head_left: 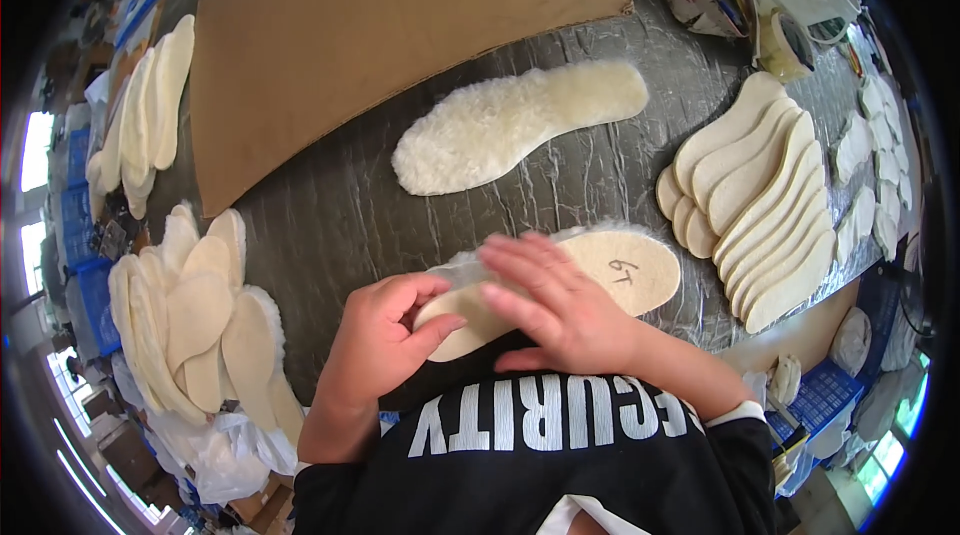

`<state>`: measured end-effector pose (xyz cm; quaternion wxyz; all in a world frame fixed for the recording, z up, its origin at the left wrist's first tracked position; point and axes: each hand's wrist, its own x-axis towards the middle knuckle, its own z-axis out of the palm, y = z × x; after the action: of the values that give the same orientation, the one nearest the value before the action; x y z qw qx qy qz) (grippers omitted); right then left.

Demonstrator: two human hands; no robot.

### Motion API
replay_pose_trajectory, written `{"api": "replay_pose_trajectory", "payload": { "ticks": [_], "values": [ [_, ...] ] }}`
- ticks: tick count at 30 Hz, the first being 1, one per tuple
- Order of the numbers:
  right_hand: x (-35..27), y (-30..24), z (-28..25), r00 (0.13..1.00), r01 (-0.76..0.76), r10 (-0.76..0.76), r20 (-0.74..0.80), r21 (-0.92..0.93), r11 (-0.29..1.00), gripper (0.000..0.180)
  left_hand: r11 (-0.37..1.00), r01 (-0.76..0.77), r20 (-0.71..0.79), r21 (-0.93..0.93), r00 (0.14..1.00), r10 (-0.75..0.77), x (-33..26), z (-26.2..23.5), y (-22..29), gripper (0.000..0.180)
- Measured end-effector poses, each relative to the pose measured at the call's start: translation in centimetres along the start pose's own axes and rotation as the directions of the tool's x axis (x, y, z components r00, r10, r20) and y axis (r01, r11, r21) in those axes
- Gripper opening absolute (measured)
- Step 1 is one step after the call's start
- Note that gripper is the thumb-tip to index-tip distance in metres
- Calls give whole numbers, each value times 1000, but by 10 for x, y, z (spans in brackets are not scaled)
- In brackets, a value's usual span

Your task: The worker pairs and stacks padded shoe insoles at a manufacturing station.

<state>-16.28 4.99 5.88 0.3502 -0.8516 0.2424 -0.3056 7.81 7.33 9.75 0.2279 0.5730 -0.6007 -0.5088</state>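
Note:
Close to my body lies a cream fleece insole (632, 277), smooth backing upward, with a handwritten mark near its right end and fluffy edging along its far side. My left hand (390, 327) pinches its left end, thumb on top and fingers around the far edge. Stretched out across the middle of the insole is my right hand (560, 310), slightly blurred, its fingers a little apart and hiding that part. Farther off, a second insole (520, 125) rests fleece side up on the dark, wrinkled table covering (330, 245).
A large brown cardboard sheet (400, 25) covers the far table. Fanned insoles (750, 195) lie at right, with a tape roll (785, 45) beyond them. More insole piles stand at near left (200, 315) and far left (150, 115). A plastic bag (235, 460) sits below left.

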Motion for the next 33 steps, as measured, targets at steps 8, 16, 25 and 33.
{"api": "replay_pose_trajectory", "payload": {
  "ticks": [8, 16, 25, 33],
  "values": [
    [8, 8, 13, 991, -19, 29, -129, 76, 997, 88, 921, 256, -223, -295, 918, -327, -2, -20, -55, 23],
    [10, 13, 15, 991, 3, 2, -131, 33, 999, 89, 841, 398, 7, -367, 905, -425, 9, -6, -49, 19],
    [19, 3, 7, 996, -56, 46, -79, -131, 990, 83, 885, 264, 70, -384, 964, -258, 13, -1, -51, 13],
    [19, 1, 3, 996, -86, 82, -37, -145, 986, 82, 809, 112, 102, -577, 993, -65, 19, 2, -46, 11]
  ]
}}
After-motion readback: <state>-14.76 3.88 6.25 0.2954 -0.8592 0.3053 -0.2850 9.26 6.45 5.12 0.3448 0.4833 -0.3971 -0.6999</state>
